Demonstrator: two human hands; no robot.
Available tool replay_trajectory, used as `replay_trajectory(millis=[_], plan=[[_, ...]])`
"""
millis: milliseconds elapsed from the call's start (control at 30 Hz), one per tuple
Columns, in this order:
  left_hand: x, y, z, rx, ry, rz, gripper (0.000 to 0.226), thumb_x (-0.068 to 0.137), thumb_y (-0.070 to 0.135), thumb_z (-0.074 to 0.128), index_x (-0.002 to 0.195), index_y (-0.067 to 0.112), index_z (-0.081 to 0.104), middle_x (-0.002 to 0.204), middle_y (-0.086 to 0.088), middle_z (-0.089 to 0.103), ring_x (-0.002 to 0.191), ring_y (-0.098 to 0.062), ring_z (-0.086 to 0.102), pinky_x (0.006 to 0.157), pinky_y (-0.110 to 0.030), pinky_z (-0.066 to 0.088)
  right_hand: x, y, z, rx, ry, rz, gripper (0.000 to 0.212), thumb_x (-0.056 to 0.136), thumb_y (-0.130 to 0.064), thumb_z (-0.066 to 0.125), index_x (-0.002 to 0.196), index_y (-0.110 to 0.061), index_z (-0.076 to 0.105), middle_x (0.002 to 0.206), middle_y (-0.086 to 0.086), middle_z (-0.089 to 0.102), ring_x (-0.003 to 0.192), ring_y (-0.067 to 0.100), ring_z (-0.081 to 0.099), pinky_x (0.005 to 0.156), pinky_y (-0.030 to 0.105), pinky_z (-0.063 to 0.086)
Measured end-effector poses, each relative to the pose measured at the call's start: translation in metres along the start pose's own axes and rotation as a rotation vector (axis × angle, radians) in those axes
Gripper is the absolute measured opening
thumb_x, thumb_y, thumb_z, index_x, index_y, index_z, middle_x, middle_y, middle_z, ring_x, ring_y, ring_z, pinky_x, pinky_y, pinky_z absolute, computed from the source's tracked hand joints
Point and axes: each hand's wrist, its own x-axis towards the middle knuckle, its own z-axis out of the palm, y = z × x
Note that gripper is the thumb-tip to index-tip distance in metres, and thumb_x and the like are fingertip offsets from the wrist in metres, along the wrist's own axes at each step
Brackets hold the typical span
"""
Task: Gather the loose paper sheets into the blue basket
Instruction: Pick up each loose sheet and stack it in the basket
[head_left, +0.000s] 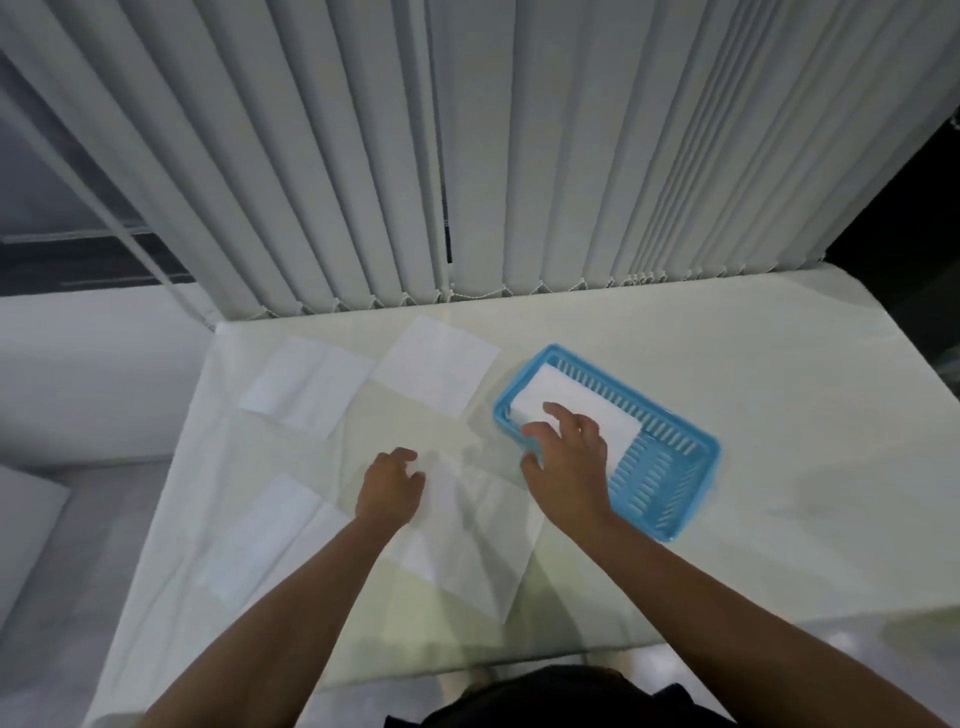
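A blue slatted basket (670, 483) lies at an angle right of the table's middle, with a folded white sheet (587, 408) inside its far end. My right hand (569, 457) hovers over the basket's near-left rim, fingers spread, empty, fingertips above that sheet. My left hand (392, 488) rests with curled fingers on the far-left corner of a large white sheet (467, 540) lying flat in front of me; I cannot tell if it pinches the paper. Three more white sheets lie loose: one at the near left (265, 540), one at the far left (306, 384), one at the far middle (436, 364).
The table (779, 415) is covered in pale cloth. Vertical grey blinds (519, 156) hang right behind its far edge. The table's left edge drops to a grey floor. To the right of the basket lies bare cloth.
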Motion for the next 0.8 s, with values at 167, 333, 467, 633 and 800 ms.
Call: replay_trajectory(millis=[167, 333, 467, 633, 800], plan=[[-0.030, -0.027, 0.000, 0.059, -0.051, -0.087, 0.047, 0.086, 0.039, 0.061, 0.127, 0.019, 0.049, 0.122, -0.006, 0.055, 0.112, -0.025, 0.058, 0.094, -0.039, 0.050, 0.015, -0.035, 0.042, -0.100, -0.297, -0.148, 0.040, 0.089, -0.023, 0.050, 0.128, -0.023, 0.058, 0.146, 0.000, 0.045, 0.129, 0.028, 0.037, 0.105, 0.042, 0.028], [-0.049, -0.031, 0.012, 0.184, -0.022, -0.044, 0.053, 0.083, 0.044, 0.064, 0.125, 0.019, 0.045, 0.121, -0.001, 0.051, 0.110, -0.024, 0.056, 0.081, -0.037, 0.050, 0.023, -0.046, 0.072, -0.303, -0.530, -0.115, 0.057, 0.095, -0.023, 0.042, 0.149, -0.018, 0.025, 0.157, 0.005, 0.025, 0.139, 0.032, 0.026, 0.112, 0.045, 0.026], [-0.054, -0.025, 0.018, 0.161, -0.032, -0.074, 0.045, 0.087, 0.028, 0.062, 0.125, 0.016, 0.042, 0.120, -0.005, 0.052, 0.105, -0.027, 0.059, 0.078, -0.036, 0.049, 0.020, -0.047, 0.083, -0.333, -0.554, -0.057, 0.062, 0.095, -0.023, 0.047, 0.149, -0.016, 0.018, 0.149, 0.010, 0.034, 0.133, 0.031, 0.037, 0.106, 0.042, 0.036], [-0.051, -0.024, 0.016, 0.069, -0.104, -0.121, 0.035, 0.085, 0.017, 0.055, 0.119, 0.015, 0.047, 0.110, -0.007, 0.062, 0.100, -0.027, 0.061, 0.072, -0.031, 0.045, 0.026, -0.045, 0.081, -0.186, -0.567, 0.048, 0.056, 0.094, -0.027, 0.047, 0.146, -0.018, 0.029, 0.140, 0.011, 0.047, 0.127, 0.030, 0.044, 0.101, 0.040, 0.040], [-0.045, -0.020, -0.001, 0.176, -0.052, 0.047, 0.020, 0.083, 0.015, 0.048, 0.101, 0.013, 0.057, 0.096, -0.001, 0.053, 0.100, -0.025, 0.056, 0.073, -0.030, 0.041, 0.038, -0.040, 0.069, -0.043, -0.555, 0.009, 0.056, 0.095, -0.023, 0.047, 0.147, -0.028, 0.028, 0.147, 0.006, 0.040, 0.136, 0.032, 0.035, 0.107, 0.042, 0.040]])
